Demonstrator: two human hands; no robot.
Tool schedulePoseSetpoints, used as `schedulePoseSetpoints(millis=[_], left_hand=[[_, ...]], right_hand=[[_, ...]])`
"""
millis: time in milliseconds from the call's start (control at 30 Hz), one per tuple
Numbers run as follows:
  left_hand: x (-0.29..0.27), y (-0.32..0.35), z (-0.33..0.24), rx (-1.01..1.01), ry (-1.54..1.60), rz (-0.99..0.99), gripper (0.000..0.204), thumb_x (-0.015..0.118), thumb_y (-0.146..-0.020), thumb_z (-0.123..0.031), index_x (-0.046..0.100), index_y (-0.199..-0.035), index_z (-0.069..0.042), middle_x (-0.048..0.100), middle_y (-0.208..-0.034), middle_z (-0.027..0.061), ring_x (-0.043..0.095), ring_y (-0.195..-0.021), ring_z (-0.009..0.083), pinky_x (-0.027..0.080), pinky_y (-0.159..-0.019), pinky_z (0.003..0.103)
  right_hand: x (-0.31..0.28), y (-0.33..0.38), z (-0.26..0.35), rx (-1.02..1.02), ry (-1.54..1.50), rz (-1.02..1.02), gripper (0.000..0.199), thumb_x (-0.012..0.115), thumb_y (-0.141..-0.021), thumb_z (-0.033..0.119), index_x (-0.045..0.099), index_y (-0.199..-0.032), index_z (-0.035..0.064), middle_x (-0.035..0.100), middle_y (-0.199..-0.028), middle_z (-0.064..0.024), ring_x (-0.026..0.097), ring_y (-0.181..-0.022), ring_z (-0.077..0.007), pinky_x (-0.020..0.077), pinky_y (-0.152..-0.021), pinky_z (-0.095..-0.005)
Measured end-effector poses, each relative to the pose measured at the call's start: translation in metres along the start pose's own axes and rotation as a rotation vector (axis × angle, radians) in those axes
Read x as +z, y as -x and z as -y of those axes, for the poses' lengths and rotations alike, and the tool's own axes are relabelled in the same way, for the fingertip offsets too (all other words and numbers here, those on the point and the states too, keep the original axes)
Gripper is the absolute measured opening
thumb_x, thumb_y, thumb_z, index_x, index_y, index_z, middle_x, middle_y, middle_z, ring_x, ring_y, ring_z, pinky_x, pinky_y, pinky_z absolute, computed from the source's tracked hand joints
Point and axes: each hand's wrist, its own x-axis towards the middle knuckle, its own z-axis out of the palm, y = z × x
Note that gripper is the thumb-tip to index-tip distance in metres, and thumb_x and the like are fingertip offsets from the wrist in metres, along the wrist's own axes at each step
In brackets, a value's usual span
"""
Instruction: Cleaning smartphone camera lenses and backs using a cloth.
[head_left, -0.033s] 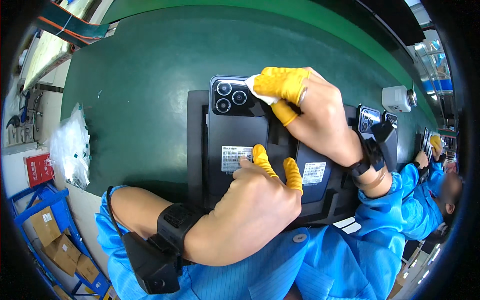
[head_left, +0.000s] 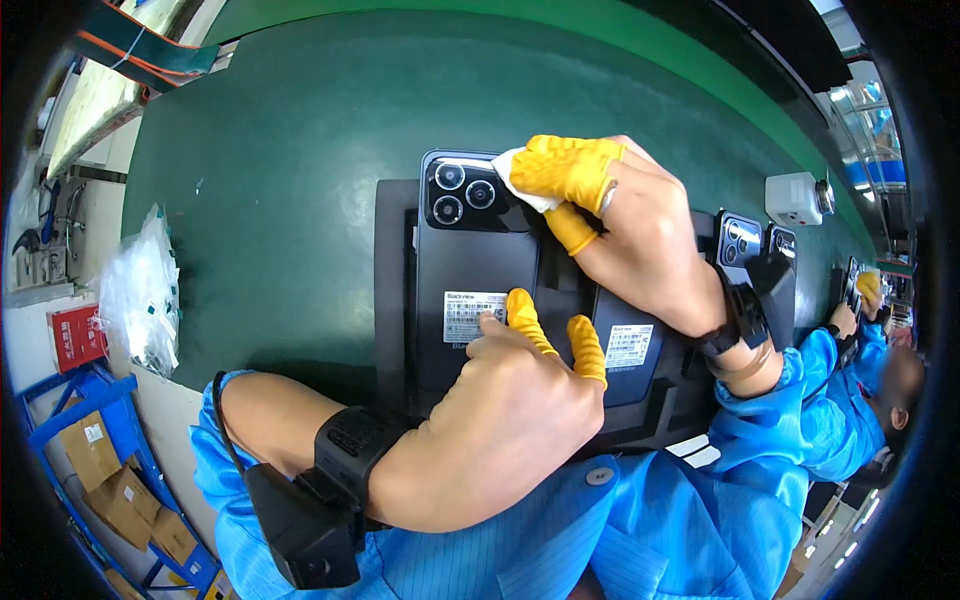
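Observation:
A dark smartphone (head_left: 480, 262) lies back up in a black tray (head_left: 392, 280), its three-lens camera panel at the far end and a white label lower down. My left hand (head_left: 500, 425) rests on the phone with fingertips by the label; its yellow-covered thumb and index finger are apart, and the thumb is over the gap beside the phone. With yellow-covered fingers, my right hand (head_left: 640, 235) pinches a white cloth (head_left: 522, 188) against the camera panel's right corner. A second labelled phone (head_left: 628, 345) sits to the right, partly hidden under my wrist.
Clear plastic bags (head_left: 140, 295) lie at the green table's left edge. To the right are another phone (head_left: 738, 238) and a white bottle (head_left: 792, 198). Beyond them, a co-worker in blue (head_left: 850, 400) handles a phone. Cardboard boxes (head_left: 125, 505) stand on a blue rack at lower left.

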Motion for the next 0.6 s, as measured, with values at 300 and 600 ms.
schedulePoseSetpoints(millis=[300, 600], left_hand=[[-0.003, 0.000, -0.002, -0.026, -0.015, 0.075, 0.040, 0.062, -0.067, -0.018, 0.067, -0.100, 0.004, 0.065, -0.089, 0.0350, 0.063, -0.060, 0.0227, 0.050, -0.040, 0.030], [-0.001, 0.001, 0.000, -0.011, -0.009, 0.017, 0.044, 0.061, -0.070, -0.018, 0.066, -0.108, 0.003, 0.065, -0.090, 0.0364, 0.063, -0.061, 0.0235, 0.052, -0.042, 0.030]], right_hand=[[-0.021, 0.017, 0.015, -0.034, -0.130, 0.273, 0.021, 0.072, -0.072, 0.008, 0.070, -0.093, 0.0050, 0.063, -0.074, -0.0063, 0.060, -0.066, -0.0246, 0.0488, -0.068, -0.0365], [0.002, -0.012, 0.001, 0.035, -0.068, 0.056, 0.016, 0.070, -0.077, 0.006, 0.069, -0.093, 0.0067, 0.070, -0.092, -0.0091, 0.066, -0.086, -0.0256, 0.0481, -0.085, -0.0346]])
